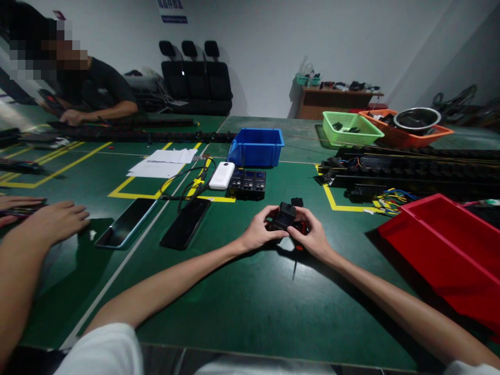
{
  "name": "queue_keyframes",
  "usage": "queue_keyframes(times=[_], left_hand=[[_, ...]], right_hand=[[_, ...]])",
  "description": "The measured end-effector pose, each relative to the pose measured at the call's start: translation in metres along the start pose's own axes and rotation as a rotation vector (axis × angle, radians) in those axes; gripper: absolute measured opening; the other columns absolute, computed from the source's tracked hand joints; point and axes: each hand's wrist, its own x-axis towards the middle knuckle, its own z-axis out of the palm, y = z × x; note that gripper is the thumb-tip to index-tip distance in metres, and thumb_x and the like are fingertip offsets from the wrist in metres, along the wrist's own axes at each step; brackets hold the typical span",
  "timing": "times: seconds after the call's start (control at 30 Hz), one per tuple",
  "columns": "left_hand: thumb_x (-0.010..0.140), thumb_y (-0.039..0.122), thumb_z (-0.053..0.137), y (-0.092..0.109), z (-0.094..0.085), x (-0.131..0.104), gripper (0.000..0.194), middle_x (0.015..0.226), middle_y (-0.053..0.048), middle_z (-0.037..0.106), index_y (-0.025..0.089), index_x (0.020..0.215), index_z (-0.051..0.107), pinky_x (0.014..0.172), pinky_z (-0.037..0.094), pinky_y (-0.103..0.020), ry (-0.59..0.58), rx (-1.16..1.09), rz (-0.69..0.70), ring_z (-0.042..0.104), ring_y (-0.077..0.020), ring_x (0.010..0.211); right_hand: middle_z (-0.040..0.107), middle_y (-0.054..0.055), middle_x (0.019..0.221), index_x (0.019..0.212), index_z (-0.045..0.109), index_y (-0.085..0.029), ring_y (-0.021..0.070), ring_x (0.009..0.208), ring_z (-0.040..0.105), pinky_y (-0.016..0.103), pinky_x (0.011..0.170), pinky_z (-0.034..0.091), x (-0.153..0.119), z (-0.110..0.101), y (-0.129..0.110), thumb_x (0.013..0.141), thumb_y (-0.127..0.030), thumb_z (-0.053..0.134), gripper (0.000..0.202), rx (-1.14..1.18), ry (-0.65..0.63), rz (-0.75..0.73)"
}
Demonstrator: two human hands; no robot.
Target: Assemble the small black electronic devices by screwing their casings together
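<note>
Above the green table (250, 291), both of my hands grip a small, boxy black plastic part (287, 213). My left hand (258, 232) is closed on its left side, thumb along the near edge. On the opposite side, my right hand (314, 238) pinches it with thumb and fingers. Just under the right hand show a red and black piece (299, 247) and a thin dark shaft (294, 271), looking like a screwdriver; whether it is held or lies on the table I cannot tell. Behind the part is another small black piece (297, 202), partly hidden.
Ahead stand a blue bin (258, 147), a black multi-slot device (248, 184) and a white power bank (222, 175). Two phones (186, 224) lie left, near a co-worker's hand (64, 221). A red bin (441, 255) and long black rails (394, 169) with wires occupy the right. Another person sits across.
</note>
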Motion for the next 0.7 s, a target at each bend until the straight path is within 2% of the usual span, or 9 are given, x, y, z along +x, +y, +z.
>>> queue_keyframes(times=[0.1, 0.2, 0.5, 0.7], left_hand=[[0.071, 0.033, 0.08, 0.0016, 0.0002, 0.0001, 0.063, 0.125, -0.012, 0.059, 0.018, 0.124, 0.05, 0.097, 0.049, -0.037, -0.056, -0.041, -0.016, 0.061, -0.0242, 0.114], [0.07, 0.033, 0.08, 0.0031, -0.0007, 0.0009, 0.059, 0.121, -0.011, 0.061, 0.018, 0.119, 0.051, 0.095, 0.051, -0.037, -0.089, -0.061, -0.048, 0.064, -0.0226, 0.108], [0.064, 0.034, 0.085, 0.0014, -0.0021, 0.0029, 0.06, 0.112, -0.009, 0.064, 0.016, 0.11, 0.052, 0.092, 0.051, -0.035, -0.035, -0.107, -0.073, 0.065, -0.0203, 0.101], [0.062, 0.033, 0.086, 0.0034, -0.0026, 0.0034, 0.06, 0.11, -0.008, 0.065, 0.016, 0.109, 0.054, 0.093, 0.051, -0.036, -0.063, -0.113, -0.083, 0.066, -0.0211, 0.101]], right_hand=[[0.068, 0.007, 0.101, 0.121, 0.053, -0.02, 0.0211, 0.09, 0.065, 0.038, 0.085, 0.052, 0.0005, -0.0012, 0.0013, 0.08, -0.033, 0.069, 0.046, 0.01, 0.04, 0.015], [0.068, 0.007, 0.102, 0.12, 0.053, -0.021, 0.0212, 0.092, 0.065, 0.039, 0.087, 0.051, 0.0012, -0.0027, 0.0047, 0.083, -0.035, 0.066, 0.041, 0.031, 0.041, 0.05], [0.068, 0.006, 0.102, 0.127, 0.045, -0.021, 0.0232, 0.097, 0.065, 0.041, 0.091, 0.05, 0.0004, -0.003, 0.008, 0.082, -0.037, 0.068, 0.053, 0.015, -0.072, 0.038], [0.068, 0.005, 0.097, 0.125, 0.044, -0.022, 0.0216, 0.091, 0.067, 0.039, 0.084, 0.053, -0.001, -0.0027, 0.0064, 0.08, -0.035, 0.069, 0.052, 0.065, -0.058, 0.037]])
